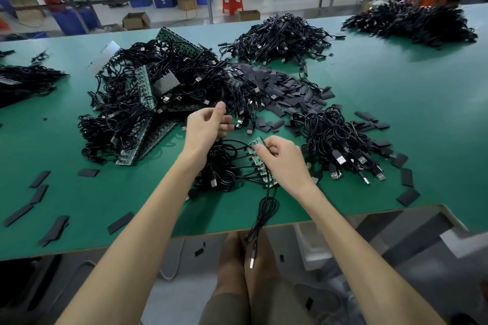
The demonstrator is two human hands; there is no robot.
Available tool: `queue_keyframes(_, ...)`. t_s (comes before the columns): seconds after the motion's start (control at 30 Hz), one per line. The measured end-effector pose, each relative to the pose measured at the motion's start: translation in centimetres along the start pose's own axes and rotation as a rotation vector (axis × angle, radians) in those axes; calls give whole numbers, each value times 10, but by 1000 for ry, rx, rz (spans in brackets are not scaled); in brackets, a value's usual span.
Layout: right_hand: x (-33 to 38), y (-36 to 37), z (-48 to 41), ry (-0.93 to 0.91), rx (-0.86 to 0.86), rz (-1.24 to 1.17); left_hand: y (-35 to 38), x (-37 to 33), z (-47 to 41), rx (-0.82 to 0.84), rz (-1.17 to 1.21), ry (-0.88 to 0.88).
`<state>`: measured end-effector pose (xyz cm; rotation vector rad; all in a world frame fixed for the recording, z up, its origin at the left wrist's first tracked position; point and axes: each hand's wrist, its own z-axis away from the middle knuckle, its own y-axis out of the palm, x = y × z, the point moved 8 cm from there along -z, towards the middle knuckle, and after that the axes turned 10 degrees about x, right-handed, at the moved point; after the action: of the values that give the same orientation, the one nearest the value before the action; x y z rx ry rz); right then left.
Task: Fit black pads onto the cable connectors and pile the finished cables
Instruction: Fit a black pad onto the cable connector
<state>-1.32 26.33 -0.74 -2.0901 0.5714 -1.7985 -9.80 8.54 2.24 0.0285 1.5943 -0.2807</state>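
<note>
The right hand [280, 157] pinches a green board strip [260, 163] near the front of the green table [396, 119]. Its thumb and curled fingers are closed on the strip's upper end, and a row of cables [224, 166] fans off to the left. 1 loose cable [264, 208] trails from the strip over the table edge, its plug hanging above the person's knees. The left hand [208, 125] hovers just beyond, fingers relaxed and slightly spread, gripping nothing I can make out. The black pads [285, 87] lie heaped well ahead and to the right, with strays scattered round a bundle of cables [335, 145] on the right (probably the finished pile, though I cannot tell whether pads are fitted). A big tangle [148, 97] of cables and boards sits to the left. This looks like the start of a cycle: a connector is being singled out, with no pad in hand yet. Next, the free hand needs to fetch 1 pad while the other holds the connector end steady and exposed so the pad slides on squarely.
</note>
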Motion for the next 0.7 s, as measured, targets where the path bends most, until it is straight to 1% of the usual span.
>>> queue_keyframes(0.2,-5,-3,-2,20,-32,-4,-17,-7,18,49,-111,43)
queue_keyframes(0.37,-7,-3,-3,29,-40,-1,-17,-2,44,288,-289,20)
queue_keyframes(0.43,-7,-4,-2,28,-45,-1,-14,-1,49,326,-365,49)
queue_keyframes(0.53,-7,-4,-2,27,-48,-5,-8,3,51,325,-522,55)
queue_keyframes(0.63,-6,-4,-1,26,-43,-7,-8,6,52,254,-668,88)
queue_keyframes(0.7,-6,-4,-1,28,-41,-3,-6,5,54,239,-719,117)
